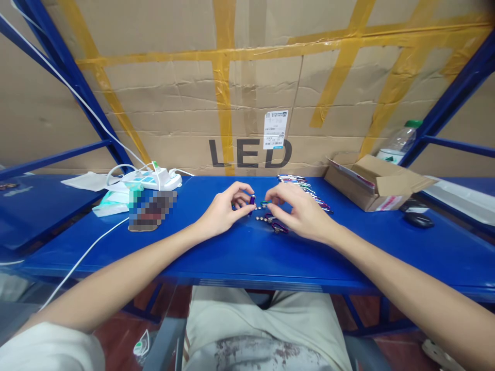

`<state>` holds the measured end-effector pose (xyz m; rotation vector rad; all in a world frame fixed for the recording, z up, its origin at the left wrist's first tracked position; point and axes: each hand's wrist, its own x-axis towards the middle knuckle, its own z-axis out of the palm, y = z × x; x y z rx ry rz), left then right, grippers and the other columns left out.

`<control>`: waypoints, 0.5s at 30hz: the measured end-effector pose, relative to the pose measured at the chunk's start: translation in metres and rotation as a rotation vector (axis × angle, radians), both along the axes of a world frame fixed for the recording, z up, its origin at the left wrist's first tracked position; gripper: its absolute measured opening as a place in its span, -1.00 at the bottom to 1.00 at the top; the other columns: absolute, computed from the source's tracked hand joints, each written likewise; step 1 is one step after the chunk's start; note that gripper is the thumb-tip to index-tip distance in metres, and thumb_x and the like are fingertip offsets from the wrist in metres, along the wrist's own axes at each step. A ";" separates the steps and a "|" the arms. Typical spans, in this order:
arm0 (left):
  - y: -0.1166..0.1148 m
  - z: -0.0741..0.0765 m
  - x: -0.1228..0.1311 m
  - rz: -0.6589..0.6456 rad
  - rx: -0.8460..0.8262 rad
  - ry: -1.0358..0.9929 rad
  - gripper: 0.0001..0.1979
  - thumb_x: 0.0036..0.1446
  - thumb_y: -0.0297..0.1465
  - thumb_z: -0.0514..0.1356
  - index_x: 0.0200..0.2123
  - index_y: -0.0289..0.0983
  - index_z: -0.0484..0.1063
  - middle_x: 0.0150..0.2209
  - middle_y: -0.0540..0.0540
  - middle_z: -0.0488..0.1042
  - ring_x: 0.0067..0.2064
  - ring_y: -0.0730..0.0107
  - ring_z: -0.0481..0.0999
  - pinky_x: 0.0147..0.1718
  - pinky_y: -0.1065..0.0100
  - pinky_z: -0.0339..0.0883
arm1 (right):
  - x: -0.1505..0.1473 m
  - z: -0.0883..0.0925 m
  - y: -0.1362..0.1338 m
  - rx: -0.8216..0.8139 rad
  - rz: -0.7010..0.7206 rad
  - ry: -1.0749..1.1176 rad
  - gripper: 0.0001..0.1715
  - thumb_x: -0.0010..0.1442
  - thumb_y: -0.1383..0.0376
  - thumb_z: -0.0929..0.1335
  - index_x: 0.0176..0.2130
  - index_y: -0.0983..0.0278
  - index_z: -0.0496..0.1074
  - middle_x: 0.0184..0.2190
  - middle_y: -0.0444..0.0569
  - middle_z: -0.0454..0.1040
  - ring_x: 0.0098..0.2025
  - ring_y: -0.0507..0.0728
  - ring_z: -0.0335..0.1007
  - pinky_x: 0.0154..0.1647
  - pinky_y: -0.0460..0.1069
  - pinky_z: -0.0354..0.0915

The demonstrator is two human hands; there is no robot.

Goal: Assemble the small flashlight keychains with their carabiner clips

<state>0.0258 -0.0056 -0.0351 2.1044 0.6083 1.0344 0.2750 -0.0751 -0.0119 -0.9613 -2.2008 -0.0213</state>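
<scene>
My left hand (226,208) rests on the blue table (232,252) and pinches a small purple cylinder (252,200), upright between thumb and fingers. My right hand (299,211) is close beside it, fingers curled and pinched on a small dark part I cannot make out, near the cylinder's tip. Small silver pieces (263,218) lie in a row on the table between the hands. A purple carabiner-like clip (279,227) lies under my right palm.
A row of coloured small items (309,190) lies behind my right hand. An open cardboard box (373,185) and a plastic bottle (400,140) stand at right, with a black mouse (418,220). A white power strip (152,179) with cables sits at left. Cardboard wall behind.
</scene>
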 end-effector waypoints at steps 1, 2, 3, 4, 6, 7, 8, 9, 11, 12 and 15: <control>0.001 0.000 -0.001 -0.006 -0.005 0.000 -0.66 0.33 -0.26 0.40 0.07 -0.20 0.44 -0.14 -0.07 0.64 -0.21 0.37 0.61 -0.15 0.32 0.46 | 0.004 0.002 0.001 -0.044 0.013 -0.052 -0.92 0.48 0.30 0.34 -0.07 0.19 0.46 -0.21 -0.01 0.56 -0.14 0.23 0.43 -0.03 0.12 0.26; 0.001 0.000 -0.001 -0.012 -0.005 0.002 -0.66 0.34 -0.25 0.39 0.07 -0.19 0.44 -0.14 -0.07 0.64 -0.22 0.37 0.62 -0.13 0.31 0.47 | 0.007 0.004 0.002 -0.096 0.027 -0.110 -0.91 0.48 0.29 0.34 -0.07 0.19 0.48 -0.24 -0.03 0.57 -0.15 0.22 0.44 -0.04 0.11 0.25; 0.001 0.001 -0.002 -0.019 -0.003 0.004 -0.68 0.34 -0.24 0.39 0.05 -0.19 0.44 -0.14 -0.07 0.64 -0.22 0.37 0.63 -0.11 0.29 0.49 | 0.011 0.006 0.003 -0.149 0.035 -0.159 -0.90 0.48 0.27 0.35 -0.08 0.19 0.49 -0.26 -0.03 0.59 -0.16 0.22 0.44 -0.06 0.10 0.24; 0.001 0.001 -0.002 -0.025 -0.001 0.004 -0.70 0.34 -0.24 0.39 0.03 -0.20 0.44 -0.14 -0.07 0.63 -0.22 0.37 0.63 -0.10 0.29 0.50 | 0.013 0.007 0.003 -0.197 0.044 -0.199 -0.89 0.47 0.26 0.35 -0.10 0.20 0.50 -0.26 -0.03 0.60 -0.18 0.22 0.45 -0.07 0.09 0.23; 0.001 0.002 -0.003 -0.025 -0.001 -0.002 -0.72 0.34 -0.24 0.40 -0.02 -0.21 0.43 -0.15 -0.06 0.62 -0.22 0.37 0.63 -0.09 0.28 0.52 | 0.017 0.010 0.004 -0.280 0.058 -0.244 -0.87 0.46 0.25 0.36 -0.15 0.21 0.51 -0.26 -0.03 0.63 -0.21 0.20 0.47 -0.09 0.08 0.22; 0.001 0.002 -0.003 -0.022 -0.002 -0.004 -0.72 0.33 -0.25 0.40 -0.04 -0.21 0.43 -0.16 -0.06 0.62 -0.22 0.37 0.63 -0.10 0.28 0.53 | 0.019 0.012 0.005 -0.313 0.068 -0.254 -0.85 0.46 0.24 0.37 -0.18 0.22 0.51 -0.27 -0.03 0.63 -0.22 0.19 0.47 -0.10 0.07 0.22; 0.001 0.003 -0.003 -0.018 -0.004 -0.005 -0.71 0.32 -0.25 0.41 -0.05 -0.21 0.43 -0.16 -0.05 0.62 -0.21 0.37 0.63 -0.10 0.29 0.53 | 0.020 0.013 0.005 -0.342 0.075 -0.257 -0.83 0.46 0.23 0.37 -0.20 0.22 0.51 -0.29 -0.04 0.63 -0.24 0.17 0.47 -0.10 0.06 0.22; 0.001 0.003 -0.003 -0.015 -0.005 -0.006 -0.71 0.31 -0.25 0.42 -0.06 -0.21 0.43 -0.17 -0.05 0.61 -0.21 0.37 0.63 -0.10 0.28 0.53 | 0.020 0.014 0.004 -0.369 0.081 -0.259 -0.82 0.46 0.21 0.38 -0.22 0.22 0.52 -0.32 -0.05 0.62 -0.26 0.16 0.46 -0.12 0.05 0.22; 0.002 0.004 -0.004 -0.012 -0.011 -0.014 -0.70 0.30 -0.24 0.43 -0.07 -0.21 0.43 -0.18 -0.06 0.61 -0.20 0.35 0.64 -0.09 0.28 0.54 | 0.022 0.016 0.004 -0.413 0.085 -0.256 -0.79 0.44 0.17 0.41 -0.22 0.23 0.53 -0.36 -0.08 0.58 -0.30 0.14 0.44 -0.16 0.04 0.21; 0.002 0.004 -0.004 -0.013 -0.018 -0.018 -0.70 0.29 -0.24 0.44 -0.08 -0.21 0.43 -0.18 -0.06 0.61 -0.20 0.35 0.64 -0.09 0.27 0.54 | 0.023 0.017 0.004 -0.431 0.084 -0.254 -0.79 0.42 0.15 0.43 -0.22 0.23 0.54 -0.37 -0.09 0.57 -0.32 0.13 0.42 -0.18 0.03 0.20; 0.003 0.005 -0.004 -0.013 -0.039 -0.023 -0.68 0.27 -0.22 0.45 -0.09 -0.21 0.44 -0.20 -0.05 0.61 -0.20 0.32 0.66 -0.10 0.26 0.55 | 0.024 0.019 0.004 -0.465 0.089 -0.249 -0.76 0.38 0.11 0.46 -0.22 0.23 0.56 -0.36 -0.09 0.54 -0.32 0.12 0.39 -0.21 0.02 0.18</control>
